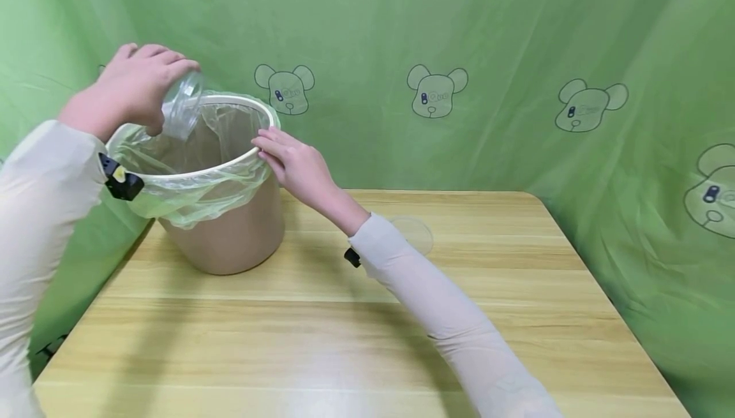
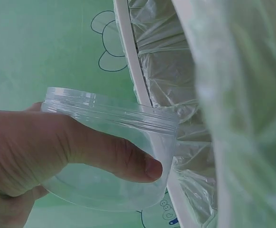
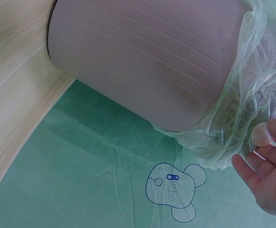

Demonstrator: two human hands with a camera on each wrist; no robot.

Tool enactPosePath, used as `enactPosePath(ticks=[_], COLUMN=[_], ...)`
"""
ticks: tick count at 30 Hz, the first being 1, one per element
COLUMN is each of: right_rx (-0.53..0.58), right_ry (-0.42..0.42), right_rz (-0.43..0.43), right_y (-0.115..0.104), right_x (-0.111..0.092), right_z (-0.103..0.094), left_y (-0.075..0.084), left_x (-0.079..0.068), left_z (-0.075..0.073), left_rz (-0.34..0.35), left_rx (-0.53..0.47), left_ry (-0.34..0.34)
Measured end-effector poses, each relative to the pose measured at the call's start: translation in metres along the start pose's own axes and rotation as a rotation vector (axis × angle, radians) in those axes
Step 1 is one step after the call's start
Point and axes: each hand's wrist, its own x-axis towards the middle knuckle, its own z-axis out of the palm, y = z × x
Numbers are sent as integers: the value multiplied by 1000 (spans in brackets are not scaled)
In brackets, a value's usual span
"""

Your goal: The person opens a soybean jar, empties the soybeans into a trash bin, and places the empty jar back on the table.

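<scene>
My left hand (image 1: 134, 86) grips a clear plastic jar (image 1: 185, 106) above the bin's opening. The jar is tipped with its mouth toward the inside of the bin. In the left wrist view its threaded neck (image 2: 114, 111) shows and no contents are visible; the thumb lies along its side. A beige trash can (image 1: 230, 236) stands on the table, lined with a thin green translucent bag (image 1: 189, 204) folded over its white rim (image 1: 230, 161). My right hand (image 1: 298, 166) holds the rim's right side, thumb and fingers on the bag-covered edge.
A clear round disc, like a lid (image 1: 419, 234), lies on the wooden table (image 1: 321, 335) partly behind the right forearm. Green curtains (image 1: 356, 16) with printed bear heads hang close behind and beside the table.
</scene>
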Motion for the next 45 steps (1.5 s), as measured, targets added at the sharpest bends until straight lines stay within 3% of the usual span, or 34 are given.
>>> enactPosePath(ticks=[10, 21, 25, 32, 39, 45], right_rx=[2, 3, 3, 13, 41, 89], right_ry=[1, 15, 9, -45, -118, -118], right_rz=[-3, -10, -10, 12, 42, 15], right_y=[0, 0, 1, 2, 7, 11], right_x=[-1, -3, -1, -2, -5, -11], right_z=[0, -2, -4, -9, -15, -25], left_y=[-2, 10, 15, 37, 65, 89], left_x=[-5, -3, -4, -9, -8, -9], left_z=[-6, -15, -17, -19, -16, -9], left_rz=[-40, -86, -134, -213, -290, -289], left_rx=[-66, -117, -134, -239, -365, -447], left_ry=[64, 260, 328, 484, 571, 660])
